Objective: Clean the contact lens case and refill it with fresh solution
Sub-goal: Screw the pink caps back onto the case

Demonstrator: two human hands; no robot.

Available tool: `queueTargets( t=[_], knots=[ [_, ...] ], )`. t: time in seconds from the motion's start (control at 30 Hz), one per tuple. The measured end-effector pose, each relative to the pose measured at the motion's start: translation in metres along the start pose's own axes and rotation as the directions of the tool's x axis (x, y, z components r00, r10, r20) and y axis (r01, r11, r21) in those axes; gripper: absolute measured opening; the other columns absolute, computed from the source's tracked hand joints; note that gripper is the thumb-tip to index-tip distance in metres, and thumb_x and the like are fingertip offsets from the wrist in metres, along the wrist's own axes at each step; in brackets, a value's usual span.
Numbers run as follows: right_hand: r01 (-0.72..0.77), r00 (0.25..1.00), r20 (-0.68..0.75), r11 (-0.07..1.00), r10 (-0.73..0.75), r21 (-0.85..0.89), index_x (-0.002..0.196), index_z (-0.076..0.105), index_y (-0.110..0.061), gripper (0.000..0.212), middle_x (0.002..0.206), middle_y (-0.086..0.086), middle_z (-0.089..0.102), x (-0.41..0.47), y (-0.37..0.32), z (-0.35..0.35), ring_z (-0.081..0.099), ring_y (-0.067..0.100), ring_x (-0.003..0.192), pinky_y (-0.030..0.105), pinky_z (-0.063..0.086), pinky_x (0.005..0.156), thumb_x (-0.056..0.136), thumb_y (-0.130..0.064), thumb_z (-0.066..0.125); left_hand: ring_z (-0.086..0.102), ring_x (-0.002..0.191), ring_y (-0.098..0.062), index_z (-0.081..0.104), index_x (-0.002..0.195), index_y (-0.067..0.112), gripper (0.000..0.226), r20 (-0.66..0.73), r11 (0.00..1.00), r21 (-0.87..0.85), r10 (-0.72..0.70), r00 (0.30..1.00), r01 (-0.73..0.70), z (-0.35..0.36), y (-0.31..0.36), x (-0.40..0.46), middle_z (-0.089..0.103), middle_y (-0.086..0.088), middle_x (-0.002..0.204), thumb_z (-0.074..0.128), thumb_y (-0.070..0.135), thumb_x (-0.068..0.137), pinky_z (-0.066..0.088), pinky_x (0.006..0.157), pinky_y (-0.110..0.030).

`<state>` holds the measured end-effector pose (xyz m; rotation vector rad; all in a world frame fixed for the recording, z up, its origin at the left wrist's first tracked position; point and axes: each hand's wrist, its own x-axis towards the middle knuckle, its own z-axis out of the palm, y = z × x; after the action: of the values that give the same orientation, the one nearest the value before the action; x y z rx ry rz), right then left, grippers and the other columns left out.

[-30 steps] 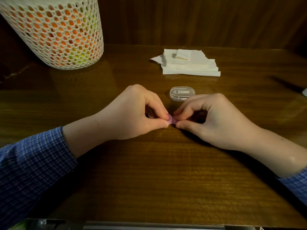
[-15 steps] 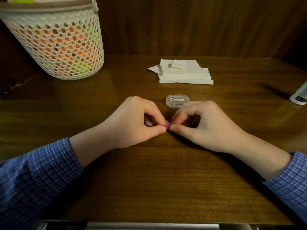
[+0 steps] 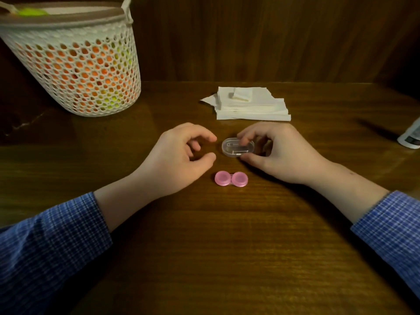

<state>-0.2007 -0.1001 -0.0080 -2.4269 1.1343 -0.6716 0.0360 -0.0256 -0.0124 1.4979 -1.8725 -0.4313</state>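
On the worktop [image 3: 227, 258] a basket [image 3: 75, 64] is seen at ten o'clock and tissues [image 3: 250, 105] at twelve. The left hand [image 3: 179, 160] is held loosely curled, empty. The right hand [image 3: 279, 153] is pinched on a clear box [image 3: 237, 148]. The pink lens case [image 3: 231, 178] lies capped at centre, untouched. Opening seems pending; the caps must be unscrewed.

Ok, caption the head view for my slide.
Right hand pinches clear oval box; left hand hovers open; pink lens case lies capped.
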Motion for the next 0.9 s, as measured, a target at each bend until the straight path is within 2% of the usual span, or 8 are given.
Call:
queueTargets(
  t=[0.13,0.23,0.33,0.5,0.67,0.77,0.9],
  knots=[
    [0.118,0.993,0.031,0.992,-0.117,-0.040,0.107,0.074,-0.033,0.026,0.117,-0.018,0.070,0.003,-0.008,0.002,0.065,0.002,0.097,0.020,0.057,0.080,0.082,-0.040,0.076,0.060,0.107,-0.002,0.060,0.129,0.036,0.048,0.104,0.995,0.094,-0.027,0.994,0.017,0.000,-0.005,0.007,0.062,0.017,0.124,0.081,0.037,0.085,0.050,0.076,-0.017],
    [0.244,0.969,0.084,0.959,-0.234,-0.147,0.113,0.076,-0.029,0.038,0.109,-0.013,0.075,0.007,-0.023,0.002,0.069,0.008,0.094,0.034,0.060,0.080,0.084,-0.049,0.064,0.060,0.104,0.003,0.062,0.122,0.033,0.044,0.113,0.998,0.060,0.019,0.993,-0.026,0.001,-0.006,0.008,0.066,0.019,0.116,0.083,0.035,0.084,0.046,0.074,-0.007],
    [0.353,0.931,0.149,0.924,-0.332,-0.147,0.113,0.079,-0.024,0.036,0.108,-0.009,0.077,0.013,-0.032,0.005,0.071,0.008,0.093,0.033,0.060,0.080,0.088,-0.043,0.062,0.061,0.099,0.006,0.068,0.112,0.029,0.031,0.086,0.998,0.019,0.059,0.995,-0.060,0.000,-0.008,0.009,0.068,0.020,0.103,0.083,0.030,0.084,0.044,0.073,-0.003],
    [0.427,0.903,0.148,0.883,-0.404,-0.195,0.108,0.081,-0.014,0.037,0.109,0.001,0.075,0.014,-0.032,0.007,0.070,0.016,0.088,0.037,0.060,0.072,0.090,-0.040,0.062,0.064,0.095,0.003,0.073,0.109,0.027,0.026,0.062,0.997,0.004,0.073,0.995,-0.074,0.001,-0.012,0.010,0.070,0.018,0.098,0.084,0.028,0.084,0.046,0.071,-0.005],
    [0.502,0.865,0.135,0.841,-0.483,-0.201,0.104,0.081,-0.012,0.022,0.098,0.004,0.076,0.021,-0.030,0.009,0.070,0.020,0.080,0.040,0.059,0.067,0.091,-0.028,0.074,0.067,0.091,-0.001,0.074,0.109,0.025,0.027,0.045,0.998,-0.047,0.048,0.998,-0.046,-0.001,-0.013,0.012,0.071,0.015,0.095,0.085,0.025,0.084,0.051,0.070,-0.011],
    [0.544,0.839,0.114,0.816,-0.532,-0.196,0.111,0.080,-0.013,0.022,0.089,0.005,0.077,0.024,-0.030,0.009,0.070,0.020,0.074,0.038,0.058,0.062,0.091,-0.022,0.075,0.069,0.087,-0.009,0.072,0.109,0.022,0.032,0.035,0.995,-0.100,0.014,0.999,-0.011,-0.002,-0.015,0.013,0.073,0.010,0.094,0.088,0.023,0.081,0.057,0.070,-0.018],
    [0.582,0.813,0.113,0.784,-0.572,-0.217,0.105,0.081,-0.011,0.019,0.086,0.005,0.077,0.026,-0.028,0.012,0.071,0.020,0.072,0.039,0.058,0.062,0.092,-0.022,0.072,0.073,0.084,-0.010,0.064,0.107,0.022,0.041,0.028,0.989,-0.144,-0.022,0.999,0.026,-0.003,-0.017,0.016,0.076,0.008,0.093,0.091,0.022,0.076,0.060,0.071,-0.021]
  ],
)
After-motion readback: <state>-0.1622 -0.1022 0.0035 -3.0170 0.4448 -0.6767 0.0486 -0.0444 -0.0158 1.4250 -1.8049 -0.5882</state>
